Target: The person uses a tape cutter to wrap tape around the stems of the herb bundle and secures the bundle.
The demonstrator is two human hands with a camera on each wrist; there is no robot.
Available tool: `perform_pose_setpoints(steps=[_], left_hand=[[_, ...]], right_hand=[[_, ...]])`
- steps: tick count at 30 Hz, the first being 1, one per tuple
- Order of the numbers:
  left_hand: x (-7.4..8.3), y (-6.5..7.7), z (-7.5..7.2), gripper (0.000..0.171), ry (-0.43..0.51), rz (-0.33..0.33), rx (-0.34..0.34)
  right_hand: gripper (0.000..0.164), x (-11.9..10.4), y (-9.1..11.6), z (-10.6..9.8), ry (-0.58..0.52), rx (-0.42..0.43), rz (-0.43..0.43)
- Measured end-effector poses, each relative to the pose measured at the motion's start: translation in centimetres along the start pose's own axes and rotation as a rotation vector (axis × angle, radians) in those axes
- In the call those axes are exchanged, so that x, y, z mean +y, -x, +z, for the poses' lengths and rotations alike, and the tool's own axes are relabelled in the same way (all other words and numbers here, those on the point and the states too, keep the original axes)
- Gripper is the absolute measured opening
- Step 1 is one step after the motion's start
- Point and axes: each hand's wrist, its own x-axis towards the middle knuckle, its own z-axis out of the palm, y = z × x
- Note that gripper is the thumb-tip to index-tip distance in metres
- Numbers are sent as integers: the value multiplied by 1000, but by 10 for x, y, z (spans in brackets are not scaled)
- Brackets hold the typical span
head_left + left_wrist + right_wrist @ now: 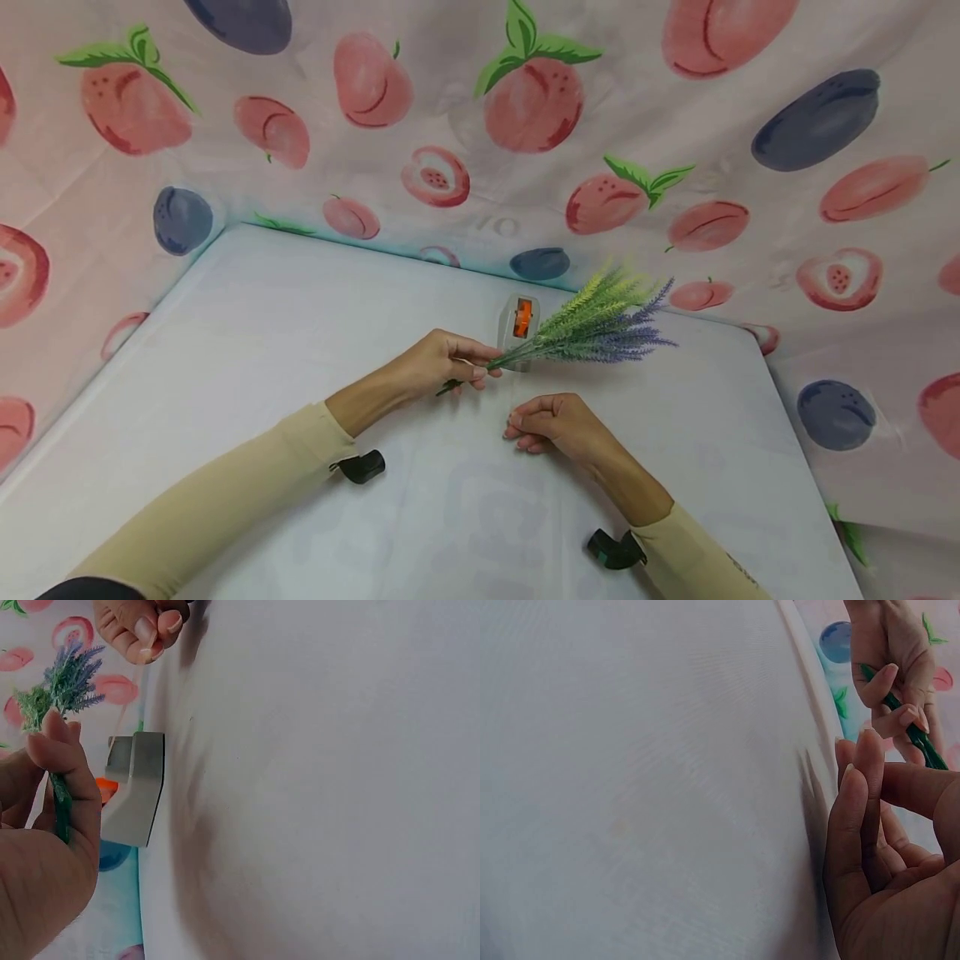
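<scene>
My left hand (450, 362) holds a bunch of artificial lavender (600, 325) by its green stems, the yellow-green and purple heads pointing right. Just behind the stems, on the table, is a grey tape dispenser (146, 787) with an orange wheel (522, 317). My right hand (555, 429) is nearer the front, thumb and fingertips pressed together. In the left wrist view, a thin see-through strip of tape (122, 709) runs from these fingertips toward the dispenser. The right wrist view shows the dark green stem end (922, 742) in the left hand, while the strip is hard to make out there.
A white-covered table (450, 517) lies under both hands. Behind it and at its sides hangs a fruit-printed cloth (465, 108), close to the flower heads. Black wrist mounts (362, 467) stick out below the sleeves.
</scene>
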Motion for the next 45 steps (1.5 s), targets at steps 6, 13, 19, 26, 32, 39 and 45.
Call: perform_pose_setpoints(steps=[6, 13, 19, 26, 32, 39, 45], left_hand=[[-3, -5, -2, 34, -51, -4, 21], [-4, -11, -3, 30, -82, -5, 39], [-5, -16, -3, 27, -66, -23, 40], [-10, -26, -6, 26, -69, -47, 26], [-12, -33, -9, 25, -67, -76, -4], [-14, -38, -13, 25, -64, -96, -24], [-13, -41, -14, 26, -53, -112, -44]], right_hand=[[25, 0, 0, 0, -2, 1, 5], [26, 1, 0, 1, -10, 5, 3], [26, 1, 0, 1, -13, -3, 1], [31, 0, 1, 3, -18, -14, -18], [27, -1, 0, 5, -33, 0, -21], [24, 0, 1, 6, -57, 26, -41], [28, 2, 3, 7, -78, 36, -61]])
